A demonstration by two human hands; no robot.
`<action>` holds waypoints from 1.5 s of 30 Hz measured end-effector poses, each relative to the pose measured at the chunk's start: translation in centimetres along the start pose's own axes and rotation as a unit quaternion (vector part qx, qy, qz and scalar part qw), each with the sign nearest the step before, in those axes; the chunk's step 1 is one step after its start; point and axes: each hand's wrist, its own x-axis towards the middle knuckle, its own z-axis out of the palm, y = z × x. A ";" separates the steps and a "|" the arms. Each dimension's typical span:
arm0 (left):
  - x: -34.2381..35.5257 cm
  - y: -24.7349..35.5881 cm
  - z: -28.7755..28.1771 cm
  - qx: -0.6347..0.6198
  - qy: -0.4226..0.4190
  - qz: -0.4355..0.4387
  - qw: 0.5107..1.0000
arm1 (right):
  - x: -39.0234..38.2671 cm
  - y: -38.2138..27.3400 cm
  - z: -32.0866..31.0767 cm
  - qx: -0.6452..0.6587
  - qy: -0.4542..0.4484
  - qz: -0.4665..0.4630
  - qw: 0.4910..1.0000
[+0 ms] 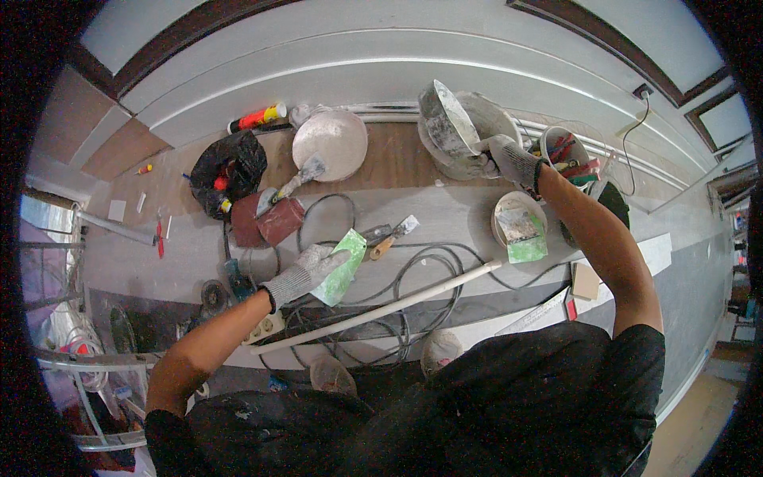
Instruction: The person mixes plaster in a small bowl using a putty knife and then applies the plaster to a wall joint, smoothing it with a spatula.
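Observation:
My left hand (pixel 318 269), in a grey knit glove, is closed on a flat green sheet (pixel 342 270) smeared with white, perhaps a flexible spreader. At the far side, my gloved right hand (pixel 509 159) grips the rim of a grey mixing bowl (pixel 447 119) crusted with white residue. That bowl is tilted on its side against a larger plaster-stained bucket (pixel 493 119). Below my left hand's sheet, to its right, lie a putty knife (pixel 407 225) and a wooden-handled tool (pixel 383 248). Nearer my right forearm stands a small round tub (pixel 517 208) with a second green piece (pixel 527 248) in it.
A white basin (pixel 330 143) has a dirty brush (pixel 306 173) at its rim. Around it are a black bag (pixel 230 171), reddish sandpaper (pixel 278 222) and a red-yellow tube (pixel 258 118). A tool bucket (pixel 568 151) stands right. Coiled cable (pixel 401 298) and a white pipe (pixel 381 310) cross the floor.

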 end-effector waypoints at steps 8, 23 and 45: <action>-0.2 0.3 -0.2 -0.014 -0.024 -0.001 1.000 | -0.9 -1.0 0.3 0.046 -0.030 0.029 0.998; -1.1 1.8 -0.1 0.030 -0.011 0.008 0.999 | -1.3 -1.2 0.6 0.005 -0.005 0.021 1.000; -1.7 0.7 -0.5 0.013 0.008 -0.003 1.000 | 0.1 -0.7 4.0 -0.428 0.048 -0.279 0.858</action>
